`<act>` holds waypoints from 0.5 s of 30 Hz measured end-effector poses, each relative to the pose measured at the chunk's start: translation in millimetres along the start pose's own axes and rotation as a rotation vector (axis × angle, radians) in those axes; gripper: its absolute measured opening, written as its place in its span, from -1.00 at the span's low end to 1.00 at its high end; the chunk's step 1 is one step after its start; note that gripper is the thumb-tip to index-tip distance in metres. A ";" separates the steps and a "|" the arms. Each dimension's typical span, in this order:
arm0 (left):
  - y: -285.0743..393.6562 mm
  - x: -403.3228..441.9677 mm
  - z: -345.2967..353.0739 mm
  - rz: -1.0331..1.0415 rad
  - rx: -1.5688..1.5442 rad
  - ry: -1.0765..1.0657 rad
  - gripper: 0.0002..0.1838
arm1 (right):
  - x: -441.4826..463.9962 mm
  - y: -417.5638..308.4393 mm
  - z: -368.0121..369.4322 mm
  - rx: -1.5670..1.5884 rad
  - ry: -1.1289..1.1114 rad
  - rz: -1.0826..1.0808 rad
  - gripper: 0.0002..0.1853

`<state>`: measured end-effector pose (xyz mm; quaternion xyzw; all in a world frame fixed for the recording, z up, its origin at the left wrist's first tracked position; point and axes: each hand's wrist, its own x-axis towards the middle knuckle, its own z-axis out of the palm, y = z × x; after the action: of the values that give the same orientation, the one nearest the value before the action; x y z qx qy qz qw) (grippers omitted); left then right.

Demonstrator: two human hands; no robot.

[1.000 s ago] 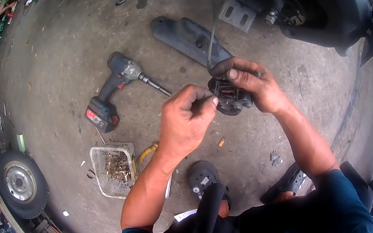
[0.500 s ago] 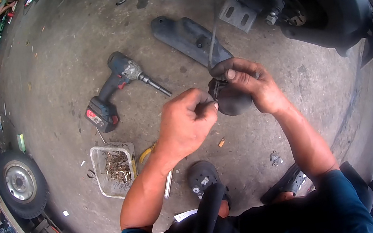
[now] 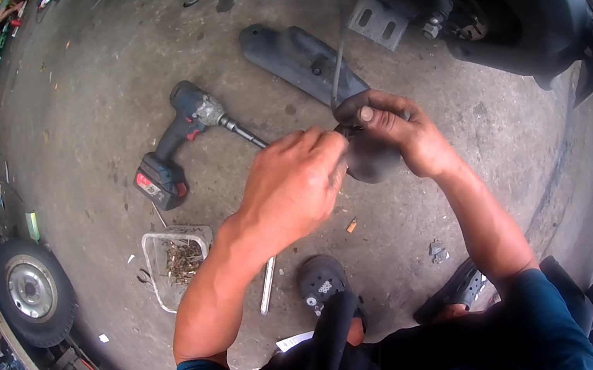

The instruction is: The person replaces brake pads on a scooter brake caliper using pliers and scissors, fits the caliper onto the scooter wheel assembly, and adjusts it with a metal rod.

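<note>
A dark caliper-like part (image 3: pixel 372 159) hangs at a black hose (image 3: pixel 342 60), in front of the vehicle. Fingers and thumb of my right hand (image 3: pixel 407 133) are wrapped round its upper right side. My left hand (image 3: pixel 303 176) is closed at the part's left edge, back of the hand up; its fingertips are hidden, and I cannot make out what they hold. Left of my hands lies a cordless impact wrench (image 3: pixel 183 137) with a long socket. Beyond them a long dark cover (image 3: pixel 299 59) rests on the floor.
A white tub (image 3: pixel 163 286) of small metal pieces stands at the lower left, near a wheel (image 3: pixel 33 288). The vehicle (image 3: pixel 514 31) with its spring fills the upper right. Crowded shelves line the left edge. My shoes (image 3: pixel 322 279) are below; a metal bar (image 3: pixel 268 285) lies beside them.
My left hand has turned over more and shifted slightly right, closer against the part. The part's open slotted side no longer shows; a smooth dark side does. My right hand has barely moved.
</note>
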<state>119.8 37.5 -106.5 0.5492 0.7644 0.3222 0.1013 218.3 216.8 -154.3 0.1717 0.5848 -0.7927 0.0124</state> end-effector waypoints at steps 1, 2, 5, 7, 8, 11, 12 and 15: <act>-0.5 1.3 1.2 -0.021 -0.020 0.004 -0.86 | 0.5 0.7 -0.1 -0.002 0.001 -0.011 -0.55; -1.7 2.7 2.7 -0.041 -0.039 0.007 -0.85 | 1.1 1.1 -0.4 -0.004 0.003 -0.022 -0.55; -4.5 3.0 5.6 -0.142 -0.182 -0.013 -0.82 | 4.3 0.4 -3.9 0.070 -0.035 0.031 -0.55; -5.8 2.2 6.2 -0.136 -0.216 -0.004 -0.82 | 4.8 0.6 -4.1 0.081 -0.023 0.034 -0.55; -6.0 1.4 6.6 -0.092 -0.188 0.017 -0.82 | 5.2 0.7 -4.0 0.086 -0.018 0.036 -0.55; -5.1 -0.3 4.8 0.038 -0.105 0.030 -0.79 | 3.8 -3.2 -3.6 0.030 0.007 0.058 -0.54; -4.8 -0.5 4.1 0.081 -0.077 0.027 -0.77 | 4.3 -1.8 -3.8 0.034 0.018 0.047 -0.54; -4.8 -1.1 3.6 0.117 0.000 0.010 -0.74 | 5.6 1.4 -2.5 0.041 0.036 0.039 -0.54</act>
<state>118.3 36.9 -112.4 0.5914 0.7314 0.3303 0.0785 213.9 219.7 -157.8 0.1976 0.5650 -0.8010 0.0134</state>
